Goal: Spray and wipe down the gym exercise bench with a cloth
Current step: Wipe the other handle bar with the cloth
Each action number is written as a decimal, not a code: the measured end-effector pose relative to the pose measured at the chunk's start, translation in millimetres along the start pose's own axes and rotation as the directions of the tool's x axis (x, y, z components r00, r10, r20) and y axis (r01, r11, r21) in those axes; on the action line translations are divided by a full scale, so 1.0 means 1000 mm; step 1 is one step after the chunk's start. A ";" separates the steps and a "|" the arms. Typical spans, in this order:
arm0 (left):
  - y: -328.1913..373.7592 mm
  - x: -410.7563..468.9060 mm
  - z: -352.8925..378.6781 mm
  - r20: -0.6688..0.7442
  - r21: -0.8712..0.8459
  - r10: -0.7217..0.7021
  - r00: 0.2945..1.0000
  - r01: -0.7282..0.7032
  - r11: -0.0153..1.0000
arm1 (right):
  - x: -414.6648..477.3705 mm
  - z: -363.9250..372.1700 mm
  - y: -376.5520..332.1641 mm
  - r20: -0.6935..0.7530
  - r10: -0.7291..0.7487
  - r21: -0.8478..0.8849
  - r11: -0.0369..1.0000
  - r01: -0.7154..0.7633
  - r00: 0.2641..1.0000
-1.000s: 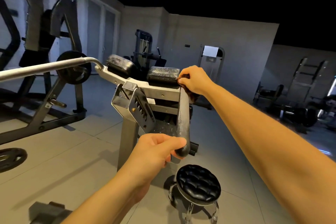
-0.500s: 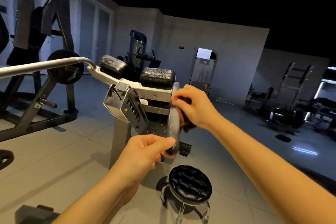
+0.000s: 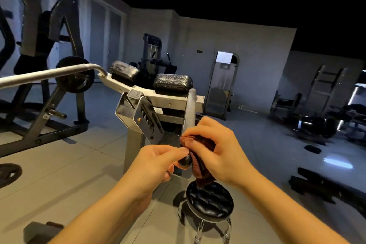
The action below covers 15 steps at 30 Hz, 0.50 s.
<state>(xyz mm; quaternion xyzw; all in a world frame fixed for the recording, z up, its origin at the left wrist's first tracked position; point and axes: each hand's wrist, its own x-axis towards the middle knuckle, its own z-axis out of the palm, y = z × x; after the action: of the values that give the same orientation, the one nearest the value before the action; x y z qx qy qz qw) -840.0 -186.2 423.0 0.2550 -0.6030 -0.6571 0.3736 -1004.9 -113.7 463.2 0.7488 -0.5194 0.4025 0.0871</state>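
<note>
A: Two hands at the handle [image 3: 189, 113]; right hand [image 3: 219, 150] curled round the dark red cloth [image 3: 201, 172], pressing it against the handle's lower end.
B: Left hand [image 3: 156, 162]?
A: Fingers bent, pinching the handle's black tip; cloth tail hangs below that tip; round stool [image 3: 210, 201] lower again, beneath the handle.

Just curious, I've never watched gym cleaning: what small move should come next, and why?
Probably let the left hand release the black end cap so the cloth can wipe it: the right hand grips the cloth around the lowest stretch of the handle, right beside the cap the left hand pinches.
</note>
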 end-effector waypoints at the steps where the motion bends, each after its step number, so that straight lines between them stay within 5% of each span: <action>1: 0.001 0.000 0.000 -0.005 0.001 0.000 1.000 0.000 1.000 | 0.004 0.000 0.004 -0.013 0.001 0.005 1.000 -0.001 1.000; 11: 0.016 -0.002 0.000 -0.026 0.096 -0.041 0.999 0.044 0.994 | 0.159 0.018 0.132 -0.348 0.379 -0.020 0.911 -0.411 0.857; 15: 0.016 -0.006 -0.001 -0.061 0.131 -0.033 0.998 0.041 0.990 | 0.105 0.022 0.086 -0.366 0.357 0.078 0.932 -0.354 0.859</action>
<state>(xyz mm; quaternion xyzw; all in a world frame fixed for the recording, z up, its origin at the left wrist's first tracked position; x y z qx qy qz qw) -832.8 -182.1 438.4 0.3097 -0.6292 -0.6147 0.3610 -1052.2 -238.1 496.6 0.5498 -0.6208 0.5487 0.1057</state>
